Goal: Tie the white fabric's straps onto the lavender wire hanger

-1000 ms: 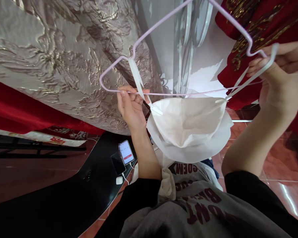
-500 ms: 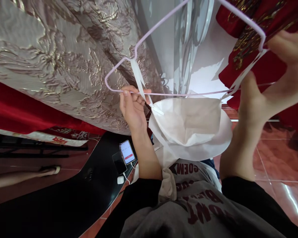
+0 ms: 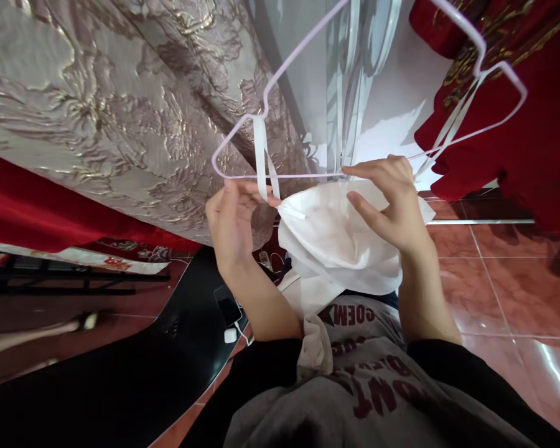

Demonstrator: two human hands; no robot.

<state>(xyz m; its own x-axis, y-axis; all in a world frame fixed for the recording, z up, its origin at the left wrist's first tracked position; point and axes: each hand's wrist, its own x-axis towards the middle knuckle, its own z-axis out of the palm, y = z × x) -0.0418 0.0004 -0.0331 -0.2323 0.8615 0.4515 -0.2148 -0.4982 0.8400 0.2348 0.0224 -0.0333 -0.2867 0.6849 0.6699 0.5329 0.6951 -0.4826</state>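
A pale lilac clothes hanger (image 3: 303, 176) hangs in front of me. A thin white strap (image 3: 260, 152) loops over its left notch and another strap (image 3: 455, 124) over its right one. Below the bottom bar droops a white cloth item (image 3: 324, 230), joined to the straps. My left hand (image 3: 236, 214) is at the bar's left end, thumb against it, its fingers inside the left strap loop. Over the cloth is my right hand (image 3: 387, 196), thumb and fingers apart; its fingertips meet the middle of the bar.
Embossed beige-gold fabric (image 3: 121, 112) hangs at left, and red gold-trimmed cloth (image 3: 536, 137) at right. A black table (image 3: 121, 373) holds a phone (image 3: 226, 305) and a white charger (image 3: 230, 335). Another person's leg (image 3: 32, 339) shows at far left, above red floor tiles (image 3: 485, 286).
My right hand has left the hanger's right end and moved left and down to the middle of the bar. The hanger has shifted slightly right. My left hand has lowered a little.
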